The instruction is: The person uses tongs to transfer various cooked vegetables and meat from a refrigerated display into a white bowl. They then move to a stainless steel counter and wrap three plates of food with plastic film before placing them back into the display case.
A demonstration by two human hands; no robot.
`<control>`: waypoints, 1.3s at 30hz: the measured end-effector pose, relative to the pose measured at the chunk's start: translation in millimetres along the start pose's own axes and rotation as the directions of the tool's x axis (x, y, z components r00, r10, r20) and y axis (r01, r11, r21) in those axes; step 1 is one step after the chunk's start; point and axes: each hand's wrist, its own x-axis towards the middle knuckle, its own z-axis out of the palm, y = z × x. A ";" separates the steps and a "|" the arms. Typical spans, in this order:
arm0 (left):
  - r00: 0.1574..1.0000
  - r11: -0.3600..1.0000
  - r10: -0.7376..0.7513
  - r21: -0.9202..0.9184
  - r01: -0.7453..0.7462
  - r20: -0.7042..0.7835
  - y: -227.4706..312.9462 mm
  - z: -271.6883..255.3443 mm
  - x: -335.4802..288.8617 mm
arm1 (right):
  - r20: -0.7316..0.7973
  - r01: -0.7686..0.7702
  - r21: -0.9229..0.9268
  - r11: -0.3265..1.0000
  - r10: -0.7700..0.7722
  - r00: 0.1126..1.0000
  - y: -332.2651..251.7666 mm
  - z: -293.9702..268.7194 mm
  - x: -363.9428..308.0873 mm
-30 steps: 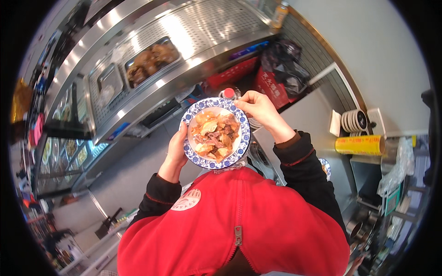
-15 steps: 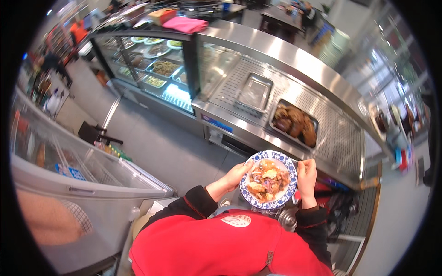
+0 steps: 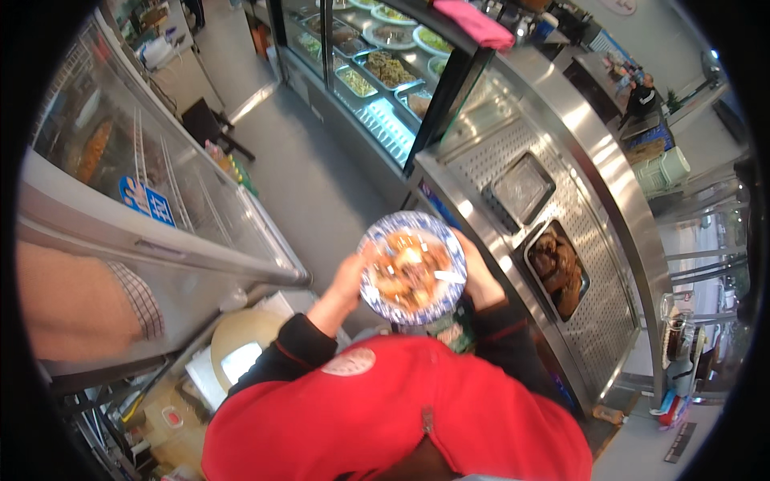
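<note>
In front of my red apron, at chest height, I carry a round plate with a blue-and-white patterned rim. A mixed cooked dish of brown, orange and pale pieces fills its middle; motion blur hides the detail. My left hand grips the plate's left edge. At the right edge, my right hand supports it, its fingers partly hidden behind the rim. A small white shape shows on the plate's right side; I cannot make out what it is.
On the right, a perforated steel counter bears a tray of brown cooked meat and a shallow steel tray. Ahead stands a glass food display case. A glass-fronted refrigerator is close on my left.
My view has turned, so the counter and display case sit further right and the refrigerator looms larger. The plate, still in both hands, has shifted left and up in the picture.
</note>
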 end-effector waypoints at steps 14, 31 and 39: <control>0.889 0.853 0.393 -0.267 -0.448 -0.235 111.1 -0.5 113.8 | 0.245 -0.148 0.365 0.919 0.058 0.968 -41.0 38.9 165.6; 0.981 0.990 0.122 0.051 -0.131 0.151 361.0 -133.9 234.6 | 0.484 -0.307 0.049 0.950 0.247 0.840 -99.2 127.6 424.2; 0.957 0.954 0.288 -0.081 -0.290 -0.032 416.3 -159.9 266.5 | 0.173 -0.294 0.108 0.950 0.273 0.946 -130.0 168.9 483.7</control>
